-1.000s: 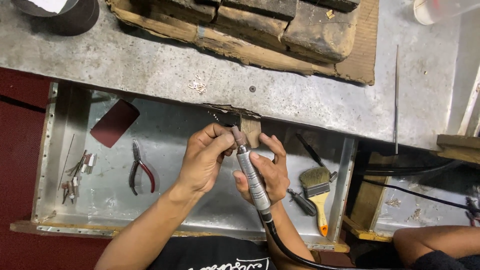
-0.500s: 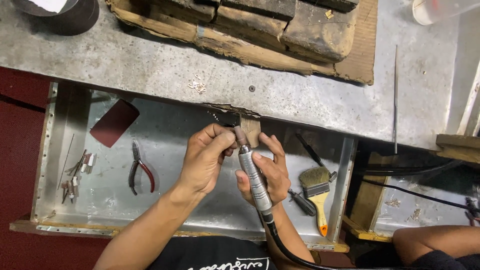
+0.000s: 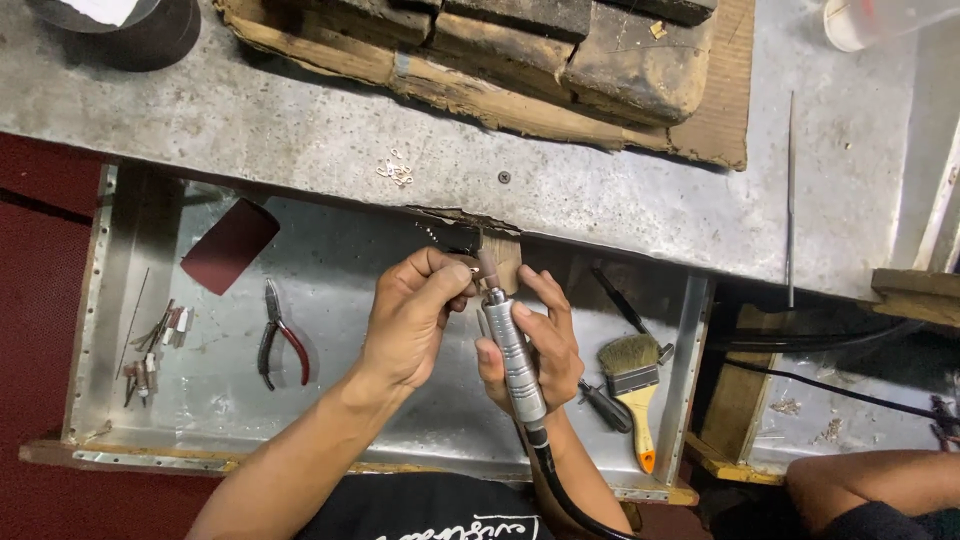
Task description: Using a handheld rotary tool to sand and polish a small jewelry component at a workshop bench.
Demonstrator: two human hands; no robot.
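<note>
Overhead view of a jeweller's bench. The right hand (image 3: 530,345) grips a slim, ribbed metal rotary handpiece (image 3: 515,355) around its barrel, its black flexible shaft (image 3: 560,490) trailing down toward the body. The brown cylindrical polishing tip (image 3: 489,268) points up toward a small wooden bench peg (image 3: 505,255) that juts from the edge of the grey, scuffed metal benchtop (image 3: 300,130). The left hand (image 3: 415,320) is closed in a pinch, fingertips meeting just beside the tip; whatever small piece it holds is hidden by the fingers.

Handling, as a judgement: the handpiece looks rigid and fairly light, and its ribbed barrel offers a secure pencil-like grip near the front, while the stiff hose probably pulls at the rear. The pinched piece is likely tiny and easily dropped, so it is best braced against the peg.

In the metal catch tray (image 3: 90,330) below the bench lie red-handled pliers (image 3: 280,345), a cluster of small burrs (image 3: 150,350), a dark red abrasive sheet (image 3: 228,245), a yellow-handled bristle brush (image 3: 633,385) and a dark-handled screwdriver (image 3: 605,405). On the bench rest charred blocks on a worn wooden board (image 3: 520,50), a thin metal file (image 3: 790,190) and a few small metal links (image 3: 397,172). Another person's arm (image 3: 880,485) shows at the lower right.
</note>
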